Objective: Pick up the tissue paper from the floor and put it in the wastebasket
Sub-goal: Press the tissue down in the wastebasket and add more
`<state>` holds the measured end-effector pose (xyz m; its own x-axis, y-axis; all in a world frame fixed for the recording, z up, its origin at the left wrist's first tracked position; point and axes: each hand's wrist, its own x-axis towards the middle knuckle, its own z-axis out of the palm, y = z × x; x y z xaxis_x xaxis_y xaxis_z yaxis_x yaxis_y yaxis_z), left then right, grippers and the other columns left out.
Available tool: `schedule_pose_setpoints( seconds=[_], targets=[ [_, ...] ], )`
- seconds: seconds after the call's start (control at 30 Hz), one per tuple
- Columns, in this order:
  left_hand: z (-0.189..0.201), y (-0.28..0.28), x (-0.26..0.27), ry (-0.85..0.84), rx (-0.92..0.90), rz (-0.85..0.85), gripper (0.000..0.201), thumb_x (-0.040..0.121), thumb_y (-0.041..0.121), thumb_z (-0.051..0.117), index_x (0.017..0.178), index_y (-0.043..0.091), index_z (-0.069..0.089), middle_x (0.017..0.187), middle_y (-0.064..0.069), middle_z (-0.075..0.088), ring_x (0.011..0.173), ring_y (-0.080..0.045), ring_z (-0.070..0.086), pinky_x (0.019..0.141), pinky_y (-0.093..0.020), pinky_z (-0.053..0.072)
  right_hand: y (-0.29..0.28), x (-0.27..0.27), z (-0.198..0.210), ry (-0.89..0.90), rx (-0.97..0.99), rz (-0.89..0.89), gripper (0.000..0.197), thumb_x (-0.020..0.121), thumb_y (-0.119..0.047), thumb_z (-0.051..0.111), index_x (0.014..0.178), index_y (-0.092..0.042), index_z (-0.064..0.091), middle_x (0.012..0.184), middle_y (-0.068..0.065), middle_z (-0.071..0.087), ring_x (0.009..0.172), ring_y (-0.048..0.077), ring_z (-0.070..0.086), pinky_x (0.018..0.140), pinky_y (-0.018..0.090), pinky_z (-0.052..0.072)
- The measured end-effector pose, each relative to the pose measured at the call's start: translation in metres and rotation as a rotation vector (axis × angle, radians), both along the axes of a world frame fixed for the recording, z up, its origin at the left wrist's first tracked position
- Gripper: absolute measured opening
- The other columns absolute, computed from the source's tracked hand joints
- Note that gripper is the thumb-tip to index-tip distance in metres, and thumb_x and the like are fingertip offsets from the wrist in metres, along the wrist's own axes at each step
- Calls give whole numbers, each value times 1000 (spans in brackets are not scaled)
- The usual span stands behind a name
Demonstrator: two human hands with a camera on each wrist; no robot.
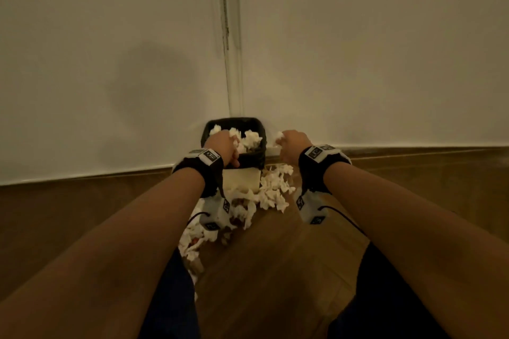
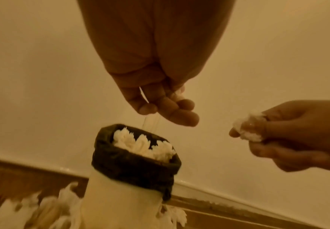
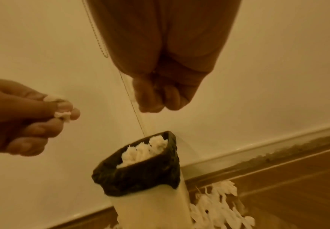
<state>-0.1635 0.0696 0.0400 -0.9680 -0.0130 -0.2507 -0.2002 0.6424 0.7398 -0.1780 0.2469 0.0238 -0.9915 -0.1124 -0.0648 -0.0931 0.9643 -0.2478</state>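
A: What's the room like?

B: A corner. Two pale walls (image 1: 110,36) meet at twelve o'clock, with a thin bead chain (image 1: 226,22) hanging down the joint. A light skirting (image 1: 82,173) runs along the foot of each wall, and the floor (image 1: 275,270) is brown wood boards, dimly lit.

A: And the bin?

B: The bin (image 1: 242,180) stands in the corner on the floor — a cream body with a black liner (image 1: 212,124) folded over its rim. White tissue (image 1: 252,139) is heaped inside, up to the rim.

A: Any tissue outside it?

B: Plenty. A loose pile (image 1: 271,190) lies on the floor against the bin's base, spreading from about four o'clock round to seven o'clock of it and trailing toward the person's knees.

A: The hands?

B: The left hand (image 1: 224,146) is over the bin's mouth, at its near left edge. The wrist view shows the fingers (image 2: 181,117) curled down with a scrap of white between them; the right wrist view shows the same — the grip is pinched on a small piece (image 3: 63,115).

A: And the right?

B: The right hand (image 1: 293,143) hangs just beside the bin at three o'clock, above the skirting, not over the mouth. Its grip is closed round a wad (image 1: 279,137) that pokes out between thumb and fingers.

A: Anything else?

B: Black wrist straps (image 1: 311,170) with grey camera blocks on both forearms, and dark trousers (image 1: 170,297) at the bottom edge.
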Motion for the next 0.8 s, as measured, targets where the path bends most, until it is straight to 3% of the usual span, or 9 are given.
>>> schedule_pose_setpoints(
  seconds=[0.1, 0.17, 0.23, 0.33, 0.47, 0.6, 0.73, 0.8],
  targets=[
    [0, -16, -16, 169, -151, -25, 18, 96, 12, 45, 106, 1, 54, 84, -17, 63, 74, -30, 62, 74, -38, 51, -3, -10, 9, 80, -150, -54, 31, 98, -16, 41, 125, -5, 51, 129, 16, 53, 117, 33, 51, 93, 33, 40],
    [-7, -26, -22, 271, -245, 11, 30, 99, 22, 39, 113, 2, 55, 106, -20, 61, 95, -32, 59, 83, -36, 44, -7, -18, 5, 97, -282, -102, 33, 100, -18, 34, 127, -5, 48, 130, 17, 53, 117, 33, 51, 94, 32, 38],
    [-19, -30, -26, 290, -210, 94, 49, 102, 36, 23, 120, 1, 51, 118, -22, 57, 106, -34, 55, 89, -37, 40, -14, -26, -2, 40, -368, -108, 36, 101, -18, 30, 131, -2, 42, 136, 18, 48, 123, 33, 47, 98, 31, 36],
    [-31, -27, -37, 282, -153, 114, 43, 103, 22, 22, 129, -3, 44, 129, -24, 50, 117, -37, 49, 99, -42, 38, -23, -37, -15, -28, -399, -57, 39, 102, -14, 25, 131, 7, 41, 140, 22, 42, 127, 34, 42, 100, 30, 32],
    [-40, -29, -58, 236, -41, 82, 38, 100, 12, 24, 128, 2, 48, 133, -18, 50, 120, -32, 47, 97, -30, 35, -28, -52, -30, -9, -409, -49, 34, 97, -8, 38, 125, -1, 57, 129, 19, 56, 118, 33, 52, 98, 34, 40],
    [-57, -37, -71, 192, -138, 28, 39, 96, 6, 36, 132, 9, 51, 137, -16, 49, 125, -30, 47, 102, -32, 36, -31, -66, -50, 15, -539, -153, 26, 92, -10, 49, 112, -10, 65, 115, 12, 65, 105, 28, 61, 93, 33, 50],
    [-69, -40, -82, 279, -75, 115, 29, 90, 1, 47, 111, 4, 67, 116, -18, 64, 111, -31, 59, 93, -31, 45, -38, -79, -67, 83, -584, -196, 15, 88, -13, 55, 98, -15, 66, 98, 8, 68, 94, 22, 63, 78, 25, 50],
    [-73, -37, -87, 310, -44, 133, 26, 89, 0, 50, 107, 5, 69, 111, -17, 66, 106, -29, 61, 83, -21, 46, -42, -85, -73, 107, -559, -175, 12, 86, -12, 57, 94, -16, 65, 92, 6, 66, 93, 21, 62, 74, 21, 45]
  ],
)
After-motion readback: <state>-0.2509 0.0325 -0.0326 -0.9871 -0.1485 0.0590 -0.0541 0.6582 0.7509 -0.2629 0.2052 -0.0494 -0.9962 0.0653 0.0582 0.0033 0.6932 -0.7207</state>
